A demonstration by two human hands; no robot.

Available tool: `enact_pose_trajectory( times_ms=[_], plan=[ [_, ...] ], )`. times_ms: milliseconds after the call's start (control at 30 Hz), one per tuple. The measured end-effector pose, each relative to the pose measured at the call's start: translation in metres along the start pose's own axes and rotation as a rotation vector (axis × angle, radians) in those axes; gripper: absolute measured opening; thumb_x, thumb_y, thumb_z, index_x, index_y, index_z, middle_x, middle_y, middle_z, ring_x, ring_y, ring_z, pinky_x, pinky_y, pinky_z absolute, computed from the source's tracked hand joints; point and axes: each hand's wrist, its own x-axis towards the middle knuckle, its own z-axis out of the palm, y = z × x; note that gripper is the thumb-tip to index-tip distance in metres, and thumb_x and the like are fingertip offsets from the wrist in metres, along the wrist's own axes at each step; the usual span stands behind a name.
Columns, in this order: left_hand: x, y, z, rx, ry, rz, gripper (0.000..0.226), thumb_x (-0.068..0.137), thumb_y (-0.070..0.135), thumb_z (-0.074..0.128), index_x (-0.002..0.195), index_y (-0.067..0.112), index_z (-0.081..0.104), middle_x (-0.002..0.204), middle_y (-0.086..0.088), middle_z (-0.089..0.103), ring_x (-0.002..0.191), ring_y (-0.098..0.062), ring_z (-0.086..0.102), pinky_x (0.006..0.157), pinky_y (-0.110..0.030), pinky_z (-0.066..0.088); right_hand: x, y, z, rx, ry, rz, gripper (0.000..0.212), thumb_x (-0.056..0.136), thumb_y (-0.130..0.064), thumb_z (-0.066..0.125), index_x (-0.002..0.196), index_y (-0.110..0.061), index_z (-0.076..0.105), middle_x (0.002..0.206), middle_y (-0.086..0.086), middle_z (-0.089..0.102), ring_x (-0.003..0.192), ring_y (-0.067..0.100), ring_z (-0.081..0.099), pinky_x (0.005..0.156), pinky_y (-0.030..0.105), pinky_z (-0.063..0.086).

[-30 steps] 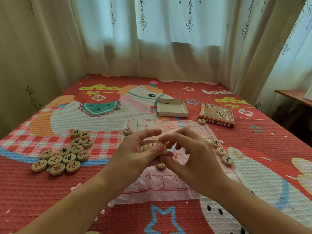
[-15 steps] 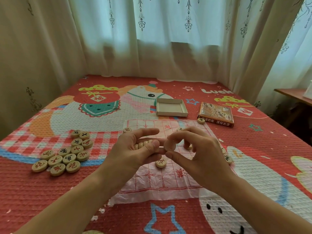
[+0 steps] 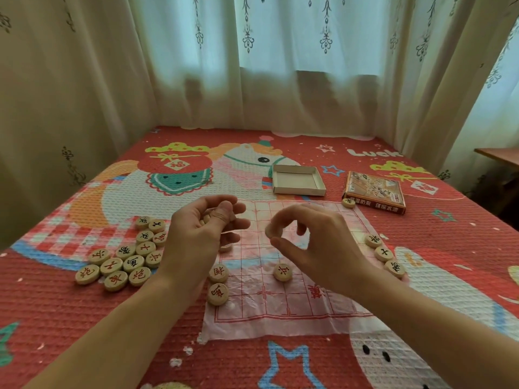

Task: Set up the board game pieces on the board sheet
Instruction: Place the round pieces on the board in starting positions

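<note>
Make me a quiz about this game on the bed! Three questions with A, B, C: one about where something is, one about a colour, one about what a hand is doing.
1. Where is the big pile of pieces? A in the tray; B left of the board sheet; C on the box lid.
2. What colour are the sheet's grid lines? A blue; B green; C red.
3. What is the right hand doing? A pinching one piece; B lying flat; C gripping a box.
Answers: B, it lies beside the sheet's left edge; C, the lines print red; A, thumb and fingertip pinch one disc.
</note>
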Motion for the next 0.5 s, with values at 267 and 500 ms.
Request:
enact_pose_trajectory(
  times_ms=[267, 500],
  plan=[
    [0.010, 0.000, -0.012, -0.043, 0.095, -0.042, 0.016, 0.104, 0.010, 0.051, 0.108, 0.009, 0.067, 0.103, -0.010, 0.076, 0.086, -0.025, 0.074, 0.059, -0.024, 0.055, 0.085, 0.011, 0.052, -0.046, -0.056, 0.100, 0.015, 0.090, -0.036, 0.075, 0.098, -0.024, 0.072, 0.093, -0.012, 0.071, 0.079, 0.001, 0.061, 0.070, 0.021, 0.048],
    [0.017, 0.002, -0.021, -0.094, 0.164, -0.093, 0.018, 0.105, 0.008, 0.048, 0.106, 0.010, 0.066, 0.106, -0.011, 0.075, 0.076, -0.013, 0.071, 0.066, -0.028, 0.054, 0.116, 0.023, 0.090, -0.107, -0.116, 0.177, 0.014, 0.087, -0.030, 0.077, 0.096, -0.021, 0.073, 0.093, -0.005, 0.072, 0.088, 0.013, 0.066, 0.081, 0.036, 0.057]
  ],
)
